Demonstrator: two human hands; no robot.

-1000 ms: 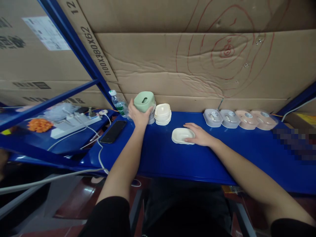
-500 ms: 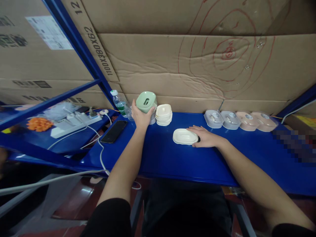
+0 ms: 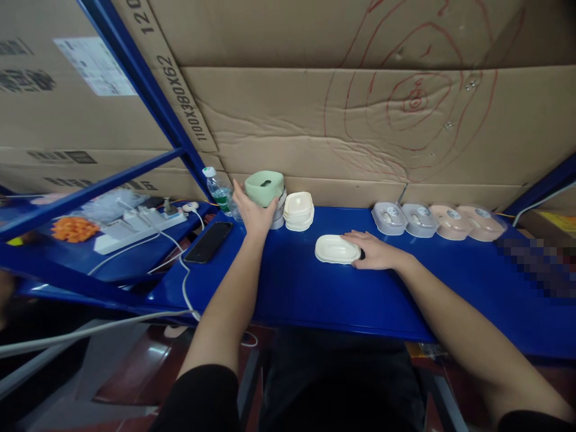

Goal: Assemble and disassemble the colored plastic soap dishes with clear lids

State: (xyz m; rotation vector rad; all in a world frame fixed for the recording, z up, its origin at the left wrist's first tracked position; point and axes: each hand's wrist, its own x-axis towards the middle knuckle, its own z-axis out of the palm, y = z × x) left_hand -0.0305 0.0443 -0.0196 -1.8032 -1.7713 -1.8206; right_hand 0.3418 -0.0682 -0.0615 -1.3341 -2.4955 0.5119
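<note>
My left hand point(image 3: 254, 213) is wrapped round a pale green plastic box point(image 3: 263, 191) with a dark slot in its face. The box is tilted over a stack of grey boxes point(image 3: 278, 217), mostly hidden behind it and my hand. Right beside it stands a stack of cream plastic trays point(image 3: 299, 211). A single white oval tray point(image 3: 336, 248) lies on the blue table, its hollow facing up. Around its right end my right hand point(image 3: 371, 249) is closed, fingers along the far edge and thumb along the near one. Something small and dark shows by that palm.
Several grey and pink boxes with clear lids point(image 3: 420, 219) stand in a row at the back right. A water bottle point(image 3: 221, 195), a black phone point(image 3: 209, 242) and a white cable point(image 3: 185, 276) are on the left. Cardboard point(image 3: 288, 120) walls the back of the table point(image 3: 306, 300).
The green box has tipped and moved slightly left in my left hand, showing more of the grey stack. My right hand and the white tray have hardly moved.
</note>
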